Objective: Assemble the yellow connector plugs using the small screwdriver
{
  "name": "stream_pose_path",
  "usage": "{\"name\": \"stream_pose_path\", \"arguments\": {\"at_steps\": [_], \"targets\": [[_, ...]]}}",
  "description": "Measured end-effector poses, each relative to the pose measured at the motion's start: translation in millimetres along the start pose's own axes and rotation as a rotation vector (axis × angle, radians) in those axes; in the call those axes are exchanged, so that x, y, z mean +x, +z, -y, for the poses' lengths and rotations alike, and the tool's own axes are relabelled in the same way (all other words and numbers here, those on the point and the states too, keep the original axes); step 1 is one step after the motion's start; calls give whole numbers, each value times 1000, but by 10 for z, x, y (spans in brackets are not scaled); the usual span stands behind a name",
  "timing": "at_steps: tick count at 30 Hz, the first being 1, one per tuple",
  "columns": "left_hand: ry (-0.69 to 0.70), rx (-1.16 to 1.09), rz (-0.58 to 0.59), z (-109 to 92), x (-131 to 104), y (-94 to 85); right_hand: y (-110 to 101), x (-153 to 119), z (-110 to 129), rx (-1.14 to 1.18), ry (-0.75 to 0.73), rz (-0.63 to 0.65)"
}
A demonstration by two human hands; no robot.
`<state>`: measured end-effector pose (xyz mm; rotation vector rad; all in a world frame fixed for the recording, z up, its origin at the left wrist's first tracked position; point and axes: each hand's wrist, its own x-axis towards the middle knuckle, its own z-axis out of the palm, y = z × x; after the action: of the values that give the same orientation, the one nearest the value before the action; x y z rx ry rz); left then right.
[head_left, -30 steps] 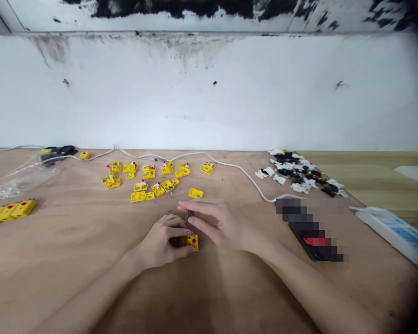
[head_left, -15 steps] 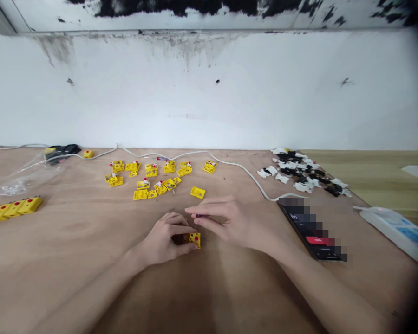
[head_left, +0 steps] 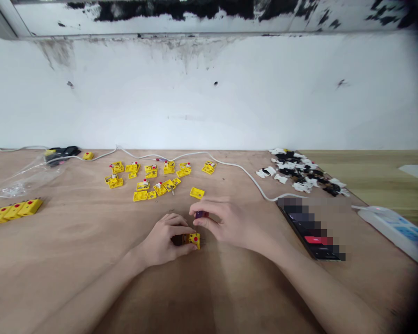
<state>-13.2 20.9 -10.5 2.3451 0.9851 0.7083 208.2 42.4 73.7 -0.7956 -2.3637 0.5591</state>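
My left hand [head_left: 164, 239] rests low over the table, thumb and fingers closed around a small yellow plastic case [head_left: 194, 240] with a red button on its face. Thin metal pins or wires stick out of the case's right side. Just above and to the right, my right hand [head_left: 226, 220] pinches a small dark purple piece [head_left: 199, 214], apart from the case; its exact kind is unclear. Beyond the hands lies a loose yellow cover [head_left: 197, 192]. Several opened yellow cases [head_left: 169, 167] with red and white parts are spread behind it.
A row of yellow cases [head_left: 14, 212] lies at left, near a clear plastic bag [head_left: 31, 174]. A white cable [head_left: 244, 168] crosses the back. At right are a heap of black and white pieces [head_left: 299, 171], a phone [head_left: 310, 229] and a power strip [head_left: 393, 229].
The fingers of my right hand have curled, and the purple piece in them shows more plainly. My left hand with the yellow case stays nearly in place.
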Motion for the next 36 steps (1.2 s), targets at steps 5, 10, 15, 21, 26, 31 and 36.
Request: {"name": "stream_pose_path", "arguments": {"at_steps": [5, 10, 15, 21, 26, 31, 36], "targets": [[11, -5, 1, -10, -1, -1, 68, 26, -44, -2, 75, 15], [0, -4, 1, -16, -3, -3, 82, -1, -101, 130, 9, -4], [3, -24, -8, 1, -2, 4, -35, 24, -17, 112, -29, 69], [14, -15, -4, -10, -2, -5, -24, 81, -27, 72, -22, 35], [16, 15, -13, -17, -9, -5, -46, 70, -59, -59, 37, -28], [23, 36, -9, -15, -6, -6, -33, 48, -57, -153, 114, -20], [5, 24, -5, -10, -6, 1, 45, 30, -103, 8, 12, -64]]}}
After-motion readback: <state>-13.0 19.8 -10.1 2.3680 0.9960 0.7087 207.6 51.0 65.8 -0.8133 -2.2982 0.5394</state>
